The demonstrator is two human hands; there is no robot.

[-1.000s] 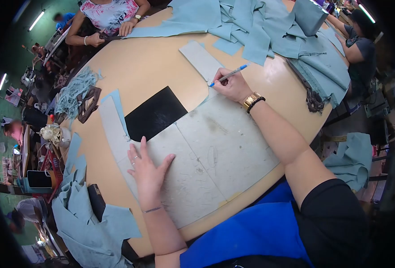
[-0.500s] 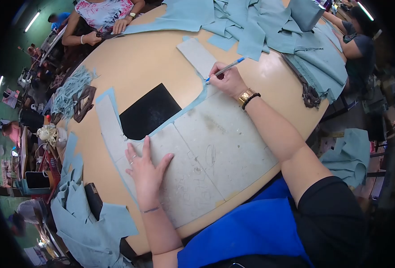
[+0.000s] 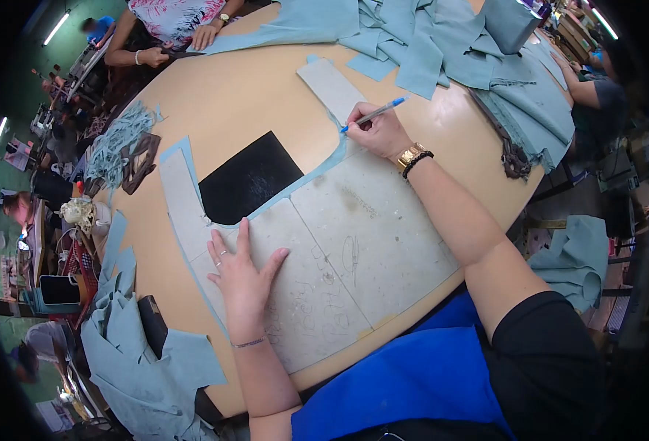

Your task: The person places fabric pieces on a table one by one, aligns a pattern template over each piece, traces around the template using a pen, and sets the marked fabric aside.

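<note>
A large grey pattern board (image 3: 383,228) with two strap-like arms lies on light blue material (image 3: 317,173), which shows along its curved inner edge and left side. My left hand (image 3: 245,275) rests flat on the board's left part, fingers spread. In my right hand (image 3: 379,132) is a pen (image 3: 383,110) with a blue cap end, its tip at the board's edge where the right arm begins. A black sheet (image 3: 252,178) lies in the curve between the two arms of the board.
Blue material (image 3: 412,44) is heaped at the table's far side, with more (image 3: 144,367) at the lower left. Blue scraps (image 3: 122,143) lie at the left. One person (image 3: 177,26) is across the table (image 3: 229,88), another (image 3: 596,95) at the far right.
The light blue border along the board's inner curve shows more than a second ago. My right hand and pen tip have shifted slightly up along the edge. My left hand stays spread on the board.
</note>
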